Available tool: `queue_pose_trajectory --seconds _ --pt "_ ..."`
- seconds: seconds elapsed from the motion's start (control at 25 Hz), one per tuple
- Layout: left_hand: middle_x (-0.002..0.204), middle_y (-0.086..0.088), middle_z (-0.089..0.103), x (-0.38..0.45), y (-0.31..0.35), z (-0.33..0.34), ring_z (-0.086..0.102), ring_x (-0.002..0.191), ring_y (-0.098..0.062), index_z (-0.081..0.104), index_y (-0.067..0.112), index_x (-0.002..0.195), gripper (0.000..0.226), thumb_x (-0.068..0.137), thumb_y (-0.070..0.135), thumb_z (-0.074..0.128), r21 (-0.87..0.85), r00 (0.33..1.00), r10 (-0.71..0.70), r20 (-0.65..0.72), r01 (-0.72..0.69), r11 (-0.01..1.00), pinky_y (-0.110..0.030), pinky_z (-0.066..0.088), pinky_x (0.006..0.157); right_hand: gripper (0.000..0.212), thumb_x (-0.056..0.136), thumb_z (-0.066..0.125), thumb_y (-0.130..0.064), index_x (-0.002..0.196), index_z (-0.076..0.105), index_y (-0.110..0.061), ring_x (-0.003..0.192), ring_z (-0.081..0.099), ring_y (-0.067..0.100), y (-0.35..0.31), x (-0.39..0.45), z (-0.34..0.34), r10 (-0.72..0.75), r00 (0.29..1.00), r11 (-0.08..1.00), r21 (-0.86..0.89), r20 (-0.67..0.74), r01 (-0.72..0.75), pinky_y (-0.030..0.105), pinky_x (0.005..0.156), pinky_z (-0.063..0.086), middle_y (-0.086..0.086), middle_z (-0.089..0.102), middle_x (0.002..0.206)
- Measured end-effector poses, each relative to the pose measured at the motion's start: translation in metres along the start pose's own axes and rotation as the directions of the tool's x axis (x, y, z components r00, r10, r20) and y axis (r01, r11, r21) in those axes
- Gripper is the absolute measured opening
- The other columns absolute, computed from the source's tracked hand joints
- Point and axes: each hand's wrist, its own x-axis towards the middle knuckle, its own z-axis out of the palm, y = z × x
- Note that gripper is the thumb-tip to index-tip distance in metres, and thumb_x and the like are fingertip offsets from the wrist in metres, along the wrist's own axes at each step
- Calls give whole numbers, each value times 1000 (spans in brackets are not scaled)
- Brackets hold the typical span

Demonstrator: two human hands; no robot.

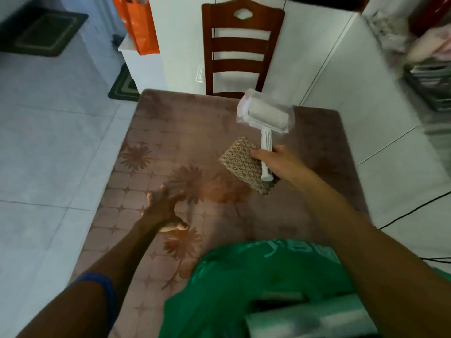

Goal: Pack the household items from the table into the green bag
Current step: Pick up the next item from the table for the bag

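1. Head view: the right hand [280, 162] grips the lint roller [264, 118] and a woven pad [244, 164] above the table [170, 142].
2. The left hand [163, 208] is spread open, holding nothing.
3. The green bag [244, 284] sits close by with something already inside; these two look like the last.

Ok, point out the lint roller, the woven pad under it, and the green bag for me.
lint roller [266, 116]: head view, on the white roll inside its clear cover.
woven pad [240, 162]: head view, on its patterned top face.
green bag [244, 284]: head view, on the crumpled plastic near the table's near edge.
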Motion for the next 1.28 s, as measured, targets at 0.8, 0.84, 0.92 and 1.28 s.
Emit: queue_pose_trajectory --seconds 0.8,0.84,0.92,1.28 --pt "57 -2 68 -381 114 14 59 50 -11 73 11 78 16 88 12 61 -562 731 -138 -668 -374 738 -18 44 45 21 83 66 -44 89 65 -25 64 60 8 136 -289 -74 -384 890 871 -224 244 438 36 60 48 -6 64 73" --pt "52 -3 64 -385 116 9 56 46 -12 72 7 75 20 89 8 57 -651 750 -183 -635 -393 649 -16 41 42 17 81 70 -42 93 66 -31 71 63 5 138 -291 -81 -410 878 858 -223 246 463 34 63 50 -8 68 81" --pt "51 -7 60 -392 119 1 53 44 -12 68 -3 80 20 90 2 52 -754 785 -199 -586 -440 488 -18 41 45 32 78 76 -35 103 62 -47 85 64 -2 132 -296 -99 -474 843 840 -155 256 520 24 70 53 -20 68 96" --pt "54 -8 61 -400 118 -7 48 44 -19 66 7 91 19 91 -1 49 -745 848 44 -528 -488 454 -26 33 45 44 82 62 -54 117 63 -27 91 60 16 93 -307 -47 -311 827 494 -663 469 562 30 69 45 -3 67 108"
